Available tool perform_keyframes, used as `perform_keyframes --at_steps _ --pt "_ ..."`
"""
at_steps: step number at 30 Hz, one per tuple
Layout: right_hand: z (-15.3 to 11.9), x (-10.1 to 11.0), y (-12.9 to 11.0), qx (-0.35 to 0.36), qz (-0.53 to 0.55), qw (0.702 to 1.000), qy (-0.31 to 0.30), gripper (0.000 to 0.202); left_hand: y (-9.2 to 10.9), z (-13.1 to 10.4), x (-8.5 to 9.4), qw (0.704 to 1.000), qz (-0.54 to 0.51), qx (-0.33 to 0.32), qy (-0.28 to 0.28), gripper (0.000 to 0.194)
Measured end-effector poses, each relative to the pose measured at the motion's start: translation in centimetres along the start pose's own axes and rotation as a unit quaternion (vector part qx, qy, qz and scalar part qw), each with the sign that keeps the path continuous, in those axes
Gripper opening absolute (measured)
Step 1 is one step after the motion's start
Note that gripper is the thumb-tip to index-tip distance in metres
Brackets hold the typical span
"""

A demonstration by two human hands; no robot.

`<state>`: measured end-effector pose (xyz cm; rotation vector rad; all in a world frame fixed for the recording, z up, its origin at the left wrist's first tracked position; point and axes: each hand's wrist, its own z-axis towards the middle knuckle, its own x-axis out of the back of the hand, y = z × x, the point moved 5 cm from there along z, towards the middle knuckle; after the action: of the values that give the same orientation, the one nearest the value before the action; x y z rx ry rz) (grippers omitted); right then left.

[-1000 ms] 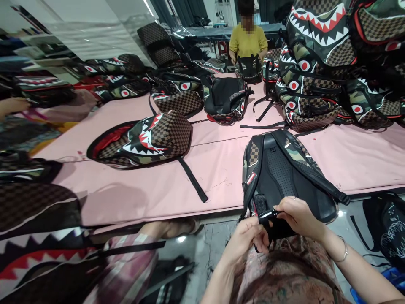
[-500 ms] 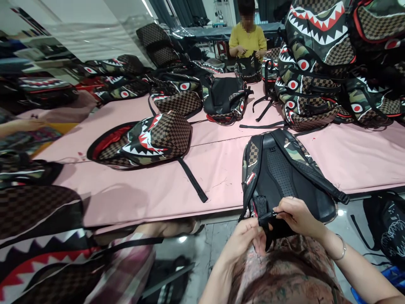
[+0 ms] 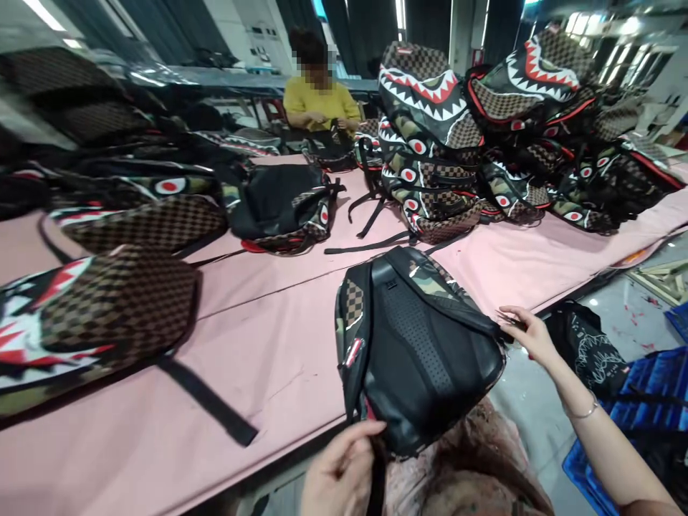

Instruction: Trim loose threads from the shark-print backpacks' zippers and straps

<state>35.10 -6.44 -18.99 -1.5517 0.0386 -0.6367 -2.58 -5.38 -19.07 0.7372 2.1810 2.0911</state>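
A backpack [image 3: 413,344] lies with its black padded back panel facing up, over the near edge of the pink table [image 3: 279,358] and above my lap. At its lower left corner my left hand [image 3: 347,459] is closed on a dark strap that hangs down. My right hand [image 3: 527,333] is at the right side, by the lower end of the right shoulder strap [image 3: 478,319]. A small dark pointed tool, seemingly snips, is pinched in its fingers.
At the left lies a checkered shark-mouth bag [image 3: 129,315] with a loose strap. Stacked backpacks [image 3: 430,143] stand at the back right. A person in yellow [image 3: 322,104] sits beyond. Blue crates [image 3: 645,387] and a black bag [image 3: 585,344] are at right.
The view has turned right. My right hand has moved from the backpack's lower left strap to its right side; my left hand remains at the lower left.
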Motion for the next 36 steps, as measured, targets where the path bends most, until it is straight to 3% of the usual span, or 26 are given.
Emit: perform_keyframes --at_steps 2,4,6,8,11,14,16,18,20,24,28,36 --pt "0.5 1.2 1.7 -0.040 0.028 0.998 -0.046 0.034 0.6 0.6 -3.6 0.987 0.127 -0.091 -0.048 0.037" --pt "0.3 0.7 2.8 -0.066 0.070 0.988 -0.119 0.035 0.6 0.8 -7.0 0.944 0.261 -0.188 -0.068 0.060" --pt "-0.4 -0.4 2.9 -0.073 0.095 0.981 -0.152 0.037 -0.2 1.0 -9.1 0.894 0.369 -0.245 -0.066 0.074" --pt "-1.3 -1.7 2.3 -0.070 0.116 0.980 -0.147 0.040 -1.3 1.4 -9.3 0.852 0.440 -0.274 -0.074 0.076" --pt "-2.8 -4.9 0.6 -0.070 0.159 0.972 -0.161 0.042 -2.3 2.1 -6.3 0.820 0.493 -0.276 -0.089 0.073" --pt "-4.0 -9.0 -1.4 -0.068 0.179 0.965 -0.178 0.039 -1.5 2.7 -1.4 0.843 0.486 -0.224 -0.049 0.067" --pt "-4.6 -11.9 -2.4 -0.068 0.181 0.966 -0.174 0.037 0.1 2.6 1.0 0.888 0.418 -0.192 -0.003 0.052" --pt "-5.2 -14.4 -3.2 -0.058 0.183 0.965 -0.177 0.035 1.8 2.3 1.8 0.940 0.295 -0.168 0.036 0.035" --pt "-5.9 -16.3 -3.8 -0.040 0.189 0.964 -0.183 0.033 2.9 2.4 1.2 0.977 0.151 -0.136 0.068 0.026" --pt "-6.8 -17.4 -4.0 -0.021 0.177 0.966 -0.188 0.031 3.8 3.4 -1.2 0.986 -0.005 -0.125 0.111 0.026" --pt "-7.1 -16.6 -4.2 -0.010 0.158 0.970 -0.186 0.031 4.4 4.3 -2.3 0.984 -0.023 -0.145 0.103 0.021" --pt "-7.0 -16.1 -5.3 0.018 0.141 0.970 -0.198 0.023 5.5 4.7 -2.3 0.987 0.018 -0.147 0.057 0.015"
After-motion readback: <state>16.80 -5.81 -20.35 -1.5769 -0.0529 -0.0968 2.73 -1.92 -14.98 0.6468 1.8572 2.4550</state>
